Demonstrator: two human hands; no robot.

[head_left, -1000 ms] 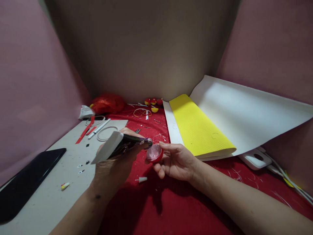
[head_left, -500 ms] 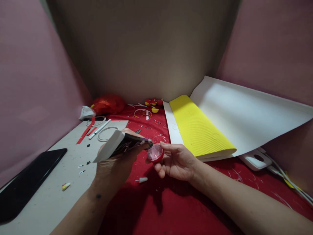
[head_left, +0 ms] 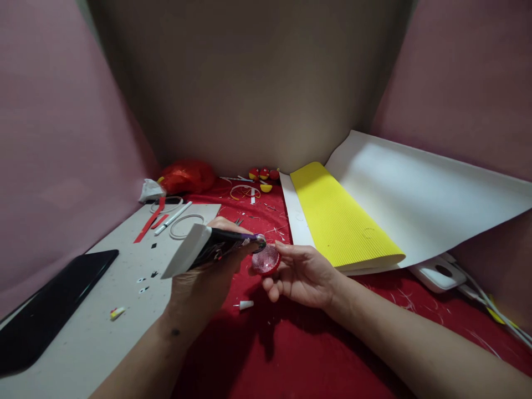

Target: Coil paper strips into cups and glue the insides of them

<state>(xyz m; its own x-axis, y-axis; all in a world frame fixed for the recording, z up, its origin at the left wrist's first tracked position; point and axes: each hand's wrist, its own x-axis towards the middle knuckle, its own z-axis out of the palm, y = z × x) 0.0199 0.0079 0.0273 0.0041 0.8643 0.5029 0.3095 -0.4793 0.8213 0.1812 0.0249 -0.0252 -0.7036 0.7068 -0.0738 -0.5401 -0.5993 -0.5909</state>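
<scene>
My left hand [head_left: 211,271] is closed round a dark glue tube [head_left: 228,242] with a flat white end. The tube's nozzle points down at the rim of a small red cup of coiled paper [head_left: 266,260]; whether they touch I cannot tell. Thumb and fingers of my right hand [head_left: 301,271] grip that cup by its right side, with its hollow facing up and glossy inside. Below the hands, a white pointed cap [head_left: 246,305] with a thin pin lies on the red cloth [head_left: 233,354].
On the left a grey board [head_left: 137,343] bears a black phone-like slab [head_left: 62,310], red strips [head_left: 149,221] and small paper bits. Small red-and-yellow figures [head_left: 264,174] and a red bag [head_left: 187,176] sit at the back. A yellow corrugated sheet [head_left: 341,216] and white sheet [head_left: 415,194] lie right.
The whole view has shifted slightly, so things appear a little further right. The tube's nozzle has moved slightly over the cup's rim, and the cup is turned a little more upward.
</scene>
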